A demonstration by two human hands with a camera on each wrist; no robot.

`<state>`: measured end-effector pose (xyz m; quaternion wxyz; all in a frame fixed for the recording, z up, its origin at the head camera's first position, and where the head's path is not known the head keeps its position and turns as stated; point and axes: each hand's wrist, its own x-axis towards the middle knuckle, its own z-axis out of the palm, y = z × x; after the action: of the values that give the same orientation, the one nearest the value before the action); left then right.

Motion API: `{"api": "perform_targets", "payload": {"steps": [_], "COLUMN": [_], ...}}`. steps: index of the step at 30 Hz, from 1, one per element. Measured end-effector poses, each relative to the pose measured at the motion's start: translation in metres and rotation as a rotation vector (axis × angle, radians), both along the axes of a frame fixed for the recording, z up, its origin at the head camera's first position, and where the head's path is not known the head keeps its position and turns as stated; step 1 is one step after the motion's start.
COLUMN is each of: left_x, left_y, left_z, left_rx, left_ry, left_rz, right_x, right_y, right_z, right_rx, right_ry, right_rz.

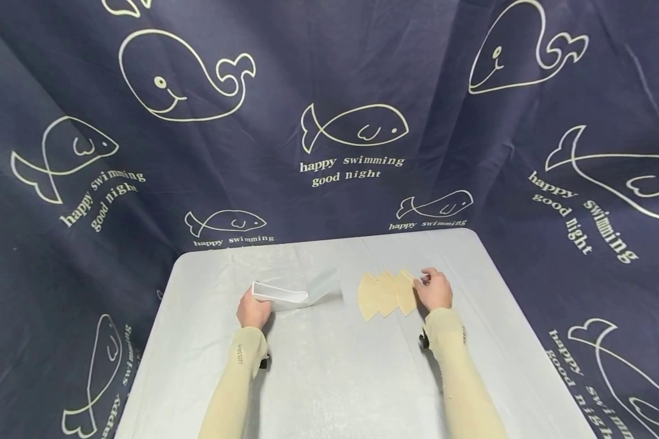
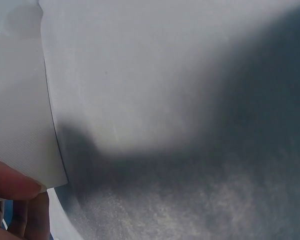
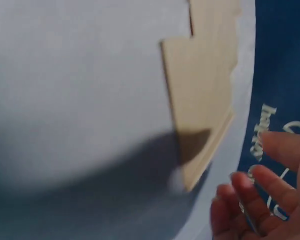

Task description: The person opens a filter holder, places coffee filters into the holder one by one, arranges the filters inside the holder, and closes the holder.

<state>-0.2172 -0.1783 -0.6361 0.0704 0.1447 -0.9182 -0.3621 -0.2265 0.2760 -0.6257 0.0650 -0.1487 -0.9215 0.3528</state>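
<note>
My left hand [image 1: 254, 310] grips one end of a narrow white box [image 1: 280, 295], its open side facing up and a pale flap [image 1: 324, 285] spread out to the right, blurred. In the left wrist view the thumb [image 2: 12, 185] lies on the smooth white wall [image 2: 22, 120] near a corner. Several tan cone coffee filters [image 1: 378, 297] lie overlapping in a fanned row on the table. My right hand [image 1: 435, 289] is just beside the rightmost filter [image 3: 197, 95], fingers loosely bent; the right wrist view shows them apart from the paper, holding nothing.
A pale grey-white table [image 1: 340, 378] with rounded far corners carries everything. Dark blue curtain [image 1: 274, 152] printed with whales, fish and lettering hangs close behind and along both sides.
</note>
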Motion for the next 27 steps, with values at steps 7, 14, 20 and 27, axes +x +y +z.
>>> {"api": "perform_targets", "payload": {"steps": [7, 14, 20, 27], "left_x": [0.000, 0.002, 0.000, 0.001], "left_y": [0.001, 0.002, 0.002, 0.001], "left_z": [0.002, 0.001, 0.000, 0.001], "left_rx": [-0.003, -0.002, -0.008, -0.011], "left_ry": [0.017, 0.014, 0.037, 0.011], "left_rz": [0.001, 0.005, 0.003, 0.001], "right_x": [0.007, 0.007, 0.006, 0.009], "right_y": [0.013, 0.013, 0.014, 0.018], "right_z": [-0.007, -0.015, -0.016, -0.016], "right_rx": [0.078, 0.078, 0.062, 0.053], "right_ry": [-0.141, -0.149, -0.107, -0.038], "right_rz": [0.033, 0.018, 0.005, 0.071]}}
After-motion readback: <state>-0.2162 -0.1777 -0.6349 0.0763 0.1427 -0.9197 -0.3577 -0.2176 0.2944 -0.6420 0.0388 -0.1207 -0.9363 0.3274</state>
